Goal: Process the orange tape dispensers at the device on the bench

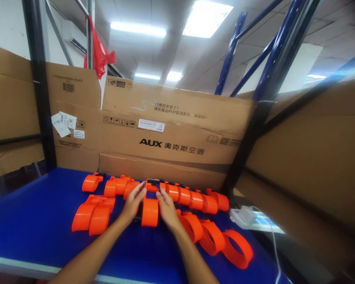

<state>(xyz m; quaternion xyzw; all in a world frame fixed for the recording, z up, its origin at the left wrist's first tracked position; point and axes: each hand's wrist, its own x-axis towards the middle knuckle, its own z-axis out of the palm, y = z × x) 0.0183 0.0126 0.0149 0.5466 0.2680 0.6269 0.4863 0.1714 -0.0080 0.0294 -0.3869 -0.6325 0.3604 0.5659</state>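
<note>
My left hand [135,200] and my right hand [167,206] are close together over the blue table. Between their fingertips is an orange plastic band with a black piece [153,182] across its top. My fingers and thumbs close on its two sides. Just below, between my wrists, an orange ring [150,213] shows its broad curved face; whether it is joined to the held band I cannot tell. Left of my left hand, two orange rings [99,221] lie side by side. Several more orange rings [212,238] rest near my right forearm.
Behind my hands runs a row of orange rings [184,196] with black pieces. Cardboard sheets [177,134] wall in the blue table [41,221]. A white power strip [256,221] with a cable is at right. Dark posts [245,146] rise at the corners.
</note>
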